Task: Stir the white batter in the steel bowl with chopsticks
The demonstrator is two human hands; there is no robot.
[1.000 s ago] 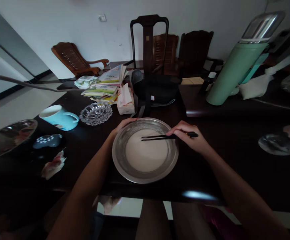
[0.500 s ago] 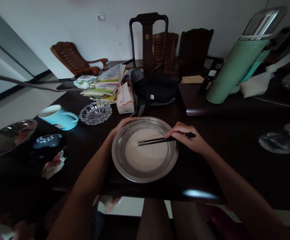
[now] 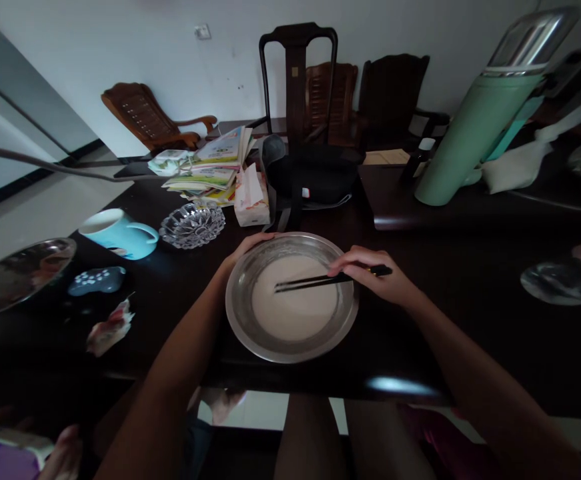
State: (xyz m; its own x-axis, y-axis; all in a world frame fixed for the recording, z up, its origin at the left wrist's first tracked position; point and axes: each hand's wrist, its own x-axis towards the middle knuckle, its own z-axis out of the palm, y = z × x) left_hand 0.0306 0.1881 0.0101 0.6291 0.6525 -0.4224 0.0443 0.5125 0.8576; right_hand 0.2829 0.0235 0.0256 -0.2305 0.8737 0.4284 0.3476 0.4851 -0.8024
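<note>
A wide metal bowl stands near the front edge of the dark table, with a pale, smooth batter-like liquid in it. My left hand grips the bowl's far left rim; part of its fingers is hidden behind the rim. Held in my right hand is a pair of black chopsticks, pointing left across the bowl. Their tips meet the liquid left of its middle. The right hand is above the bowl's right rim, fingers closed round the sticks.
Left lie a light-blue mug, a glass dish, another metal bowl and a crumpled wrapper. Behind are a tissue pack, booklets and a black bag. A green thermos stands right. Another person's hand holds something purple, lower left.
The chopsticks and my right hand stay almost in place over the bowl. At lower left, the other person's hand and the purple thing show more clearly.
</note>
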